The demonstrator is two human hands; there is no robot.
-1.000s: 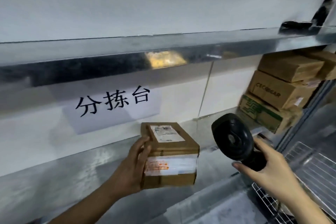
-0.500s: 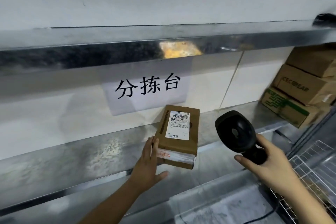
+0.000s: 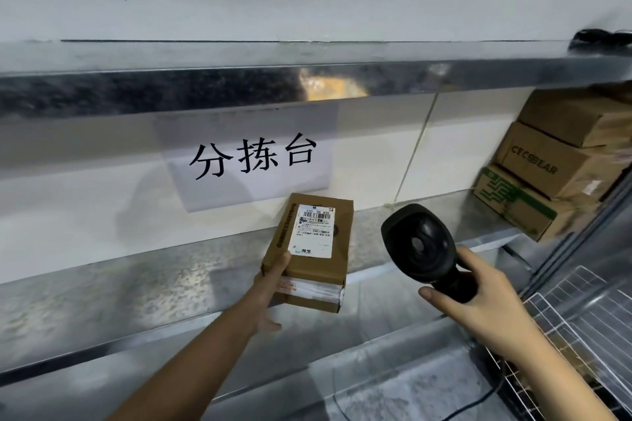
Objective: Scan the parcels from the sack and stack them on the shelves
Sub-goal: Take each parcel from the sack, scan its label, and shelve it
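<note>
A small brown parcel [image 3: 318, 270], its white shipping label [image 3: 313, 231] facing up, is held at the front edge of a metal shelf [image 3: 136, 284]. The left hand [image 3: 270, 287] grips its near left corner, thumb on top. Just to the right and apart from it, the right hand [image 3: 478, 297] is wrapped around the handle of a black scanner [image 3: 419, 243]. A paper sign [image 3: 253, 157] hangs on the wall behind; cardboard boxes [image 3: 547, 174] are stacked at far right.

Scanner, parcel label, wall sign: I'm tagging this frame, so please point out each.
scanner [image 3: 419, 243]: head view, centre of its black head.
parcel label [image 3: 313, 231]: head view, middle of the white sticker.
wall sign [image 3: 260, 156]: head view, on its middle character.
</note>
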